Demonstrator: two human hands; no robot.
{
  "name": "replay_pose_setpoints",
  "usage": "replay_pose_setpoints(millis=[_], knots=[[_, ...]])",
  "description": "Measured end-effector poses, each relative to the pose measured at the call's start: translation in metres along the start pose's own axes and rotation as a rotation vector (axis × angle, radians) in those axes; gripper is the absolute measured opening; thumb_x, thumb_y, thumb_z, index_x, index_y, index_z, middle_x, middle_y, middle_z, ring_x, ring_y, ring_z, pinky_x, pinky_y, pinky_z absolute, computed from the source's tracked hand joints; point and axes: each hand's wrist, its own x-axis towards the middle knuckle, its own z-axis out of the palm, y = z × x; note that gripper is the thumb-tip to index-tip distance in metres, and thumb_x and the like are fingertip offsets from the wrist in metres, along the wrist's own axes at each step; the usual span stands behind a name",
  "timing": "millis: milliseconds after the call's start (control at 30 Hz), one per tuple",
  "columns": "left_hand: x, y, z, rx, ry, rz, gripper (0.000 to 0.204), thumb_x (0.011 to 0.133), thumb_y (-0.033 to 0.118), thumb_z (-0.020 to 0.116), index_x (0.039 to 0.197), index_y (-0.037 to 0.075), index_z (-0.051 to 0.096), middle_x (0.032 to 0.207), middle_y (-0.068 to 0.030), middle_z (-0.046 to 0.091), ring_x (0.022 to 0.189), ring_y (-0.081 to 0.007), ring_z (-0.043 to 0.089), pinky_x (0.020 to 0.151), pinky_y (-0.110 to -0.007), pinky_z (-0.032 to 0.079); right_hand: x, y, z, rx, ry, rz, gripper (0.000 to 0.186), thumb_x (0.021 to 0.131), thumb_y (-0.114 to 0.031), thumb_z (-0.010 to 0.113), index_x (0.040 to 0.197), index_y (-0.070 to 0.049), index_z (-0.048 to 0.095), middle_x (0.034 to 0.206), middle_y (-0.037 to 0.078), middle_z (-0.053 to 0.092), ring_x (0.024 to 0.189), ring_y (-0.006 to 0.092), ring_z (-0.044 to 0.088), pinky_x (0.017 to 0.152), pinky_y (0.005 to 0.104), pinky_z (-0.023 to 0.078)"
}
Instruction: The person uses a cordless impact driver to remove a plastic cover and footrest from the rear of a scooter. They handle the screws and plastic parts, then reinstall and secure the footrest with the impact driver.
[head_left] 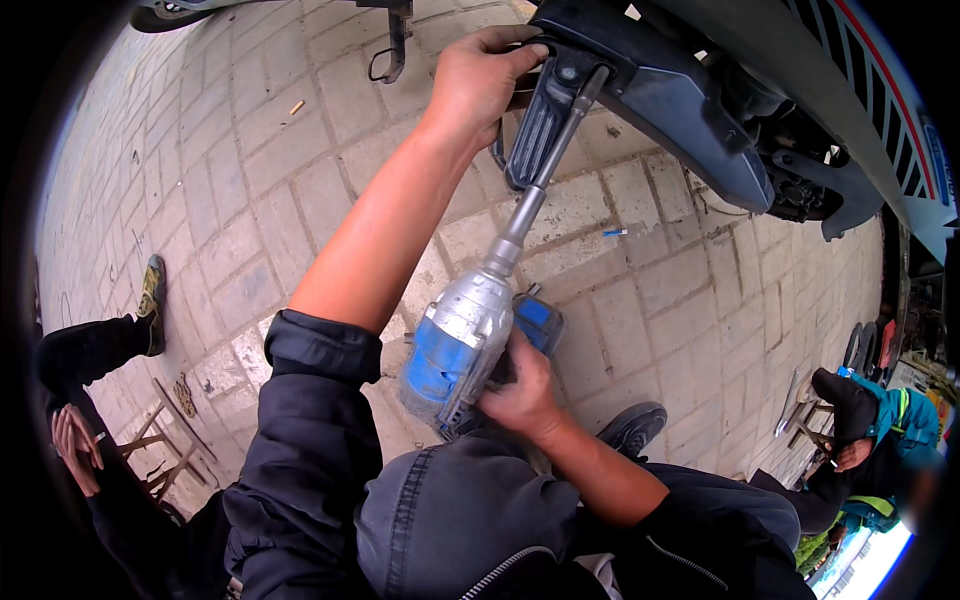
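Here your right hand (pixel 520 385) is closed round the grip of the impact wrench (pixel 462 345), a silver and blue tool held low, just above your knee, nose tilted up and away. Its long extension bar (pixel 548 160) runs up from the nose to a fastener on the dark underside panel (pixel 660 95) of the vehicle; the bar seems there to bridge the reach, so the heavy body can stay close to you. Your left hand (pixel 480 75) is up at the far end, fingers curled over the panel edge beside the bar's tip, likely steadying the part and keeping the socket on line. The socket itself sits in shadow, so how well it is seated cannot be told. Below is brick paving (pixel 250 150), with a small blue scrap (pixel 614 232) lying on it near the bar. A person sits at far left, one shoe (pixel 152 300) out on the bricks. Another person in a teal jacket (pixel 900 415) crouches at far right.
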Motion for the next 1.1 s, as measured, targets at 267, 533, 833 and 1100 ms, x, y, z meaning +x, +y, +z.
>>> replay_pose_setpoints(millis=[267,533,833,1100], knots=[[-0.009,0.006,-0.002,-0.029,-0.020,-0.012,0.028,0.090,0.000,0.054,0.117,-0.007,0.056,0.099,-0.0134,0.064,0.079,-0.0182,0.065,0.068,-0.030,0.055,-0.015,0.015,-0.014,-0.171,-0.073,-0.111,0.079,0.060,-0.004,0.079,0.130,0.001,0.044,0.111,0.022,0.058,0.100,0.0376,0.059,0.086,0.0387,0.049],[-0.022,0.005,0.007,0.023,-0.018,0.041,0.043,0.084,-0.008,0.049,0.127,-0.011,0.048,0.102,-0.0136,0.062,0.081,-0.0178,0.063,0.074,-0.031,0.053,-0.053,0.080,-0.030,-0.405,-0.090,-0.244,0.080,0.060,-0.006,0.076,0.133,-0.001,0.045,0.109,0.019,0.055,0.101,0.0359,0.055,0.093,0.0428,0.043],[-0.012,0.011,-0.008,0.015,-0.097,0.019,0.042,0.086,-0.004,0.043,0.127,-0.011,0.048,0.105,-0.0155,0.061,0.084,-0.0213,0.062,0.077,-0.033,0.054,-0.028,0.062,-0.019,-0.386,-0.154,-0.301,0.079,0.059,-0.005,0.072,0.133,-0.001,0.045,0.103,0.016,0.055,0.097,0.0357,0.053,0.091,0.0448,0.042],[-0.008,0.035,-0.014,0.066,-0.184,-0.073,0.037,0.090,0.004,0.040,0.122,-0.013,0.047,0.118,-0.0199,0.057,0.104,-0.0326,0.060,0.089,-0.040,0.049,-0.012,0.051,-0.016,-0.374,-0.055,-0.356,0.080,0.056,-0.002,0.073,0.131,0.001,0.046,0.100,0.017,0.056,0.093,0.0355,0.054,0.087,0.0419,0.044]])
